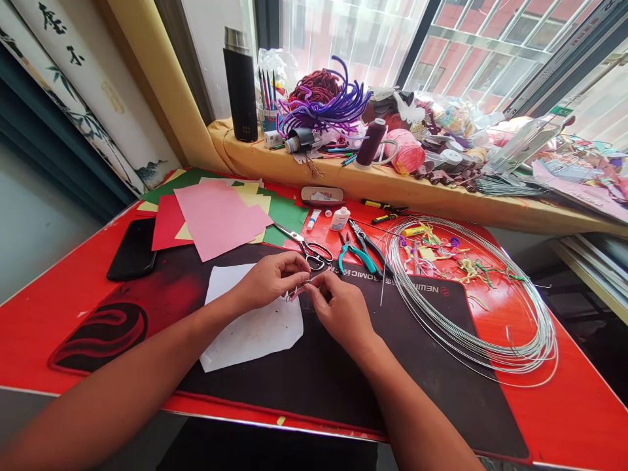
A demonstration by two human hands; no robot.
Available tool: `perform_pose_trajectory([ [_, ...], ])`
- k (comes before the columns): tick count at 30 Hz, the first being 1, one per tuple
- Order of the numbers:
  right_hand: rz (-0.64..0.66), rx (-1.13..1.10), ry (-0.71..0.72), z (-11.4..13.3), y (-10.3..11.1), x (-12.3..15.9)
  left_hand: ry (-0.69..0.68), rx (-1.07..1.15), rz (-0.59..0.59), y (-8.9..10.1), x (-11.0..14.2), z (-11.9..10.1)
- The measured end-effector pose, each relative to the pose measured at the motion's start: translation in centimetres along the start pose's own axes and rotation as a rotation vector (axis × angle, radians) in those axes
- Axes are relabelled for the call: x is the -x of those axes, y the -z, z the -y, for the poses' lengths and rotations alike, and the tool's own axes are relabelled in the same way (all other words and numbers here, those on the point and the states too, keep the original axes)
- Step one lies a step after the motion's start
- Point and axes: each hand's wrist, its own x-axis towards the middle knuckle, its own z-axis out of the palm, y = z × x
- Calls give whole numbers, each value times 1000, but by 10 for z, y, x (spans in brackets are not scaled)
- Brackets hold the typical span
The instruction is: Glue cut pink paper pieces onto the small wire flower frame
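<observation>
Both hands meet over the mat, just past the right edge of a white paper sheet [250, 337]; left hand [275, 278] grip is pinched, thumb and forefinger on a small wire piece [294, 294]; right hand [341, 307] grip is pinched on the same piece from the other side; its exact shape is mostly hidden by fingers, though a thin metallic loop and a pinkish bit show below them.

White sheet lies flat on the black mouse mat [338, 373], dark specks on it; mat sits on the red table [564, 409]; scissors [305, 244] lie just beyond the fingertips, blades pointing away to the left; teal-handled pliers [364, 258] and black-handled pliers [371, 244] lie side by side to the right of the scissors; white glue bottle [340, 219] stands behind them.

Large wire coil [542, 327] rests on the right, partly on mat, partly on table, around colourful scraps [432, 252]; smartphone [132, 250] is at far left, next to stacked coloured paper, pink sheet [220, 219] on top; ledge behind carries a black thermos [240, 95], purple cords [333, 104] and a dark thread cone [371, 142].
</observation>
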Motion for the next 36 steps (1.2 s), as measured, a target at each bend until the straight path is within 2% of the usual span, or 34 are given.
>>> perform_pose_trajectory([
  [17, 48, -294, -105, 4, 9, -5, 7, 43, -5, 3, -2, 2],
  [27, 25, -65, -51, 2, 4, -2, 23, 48, -1, -2, 0, -6],
  [36, -13, -30, -38, 2, 2, -2, 23, 66, 10, -5, 0, -5],
])
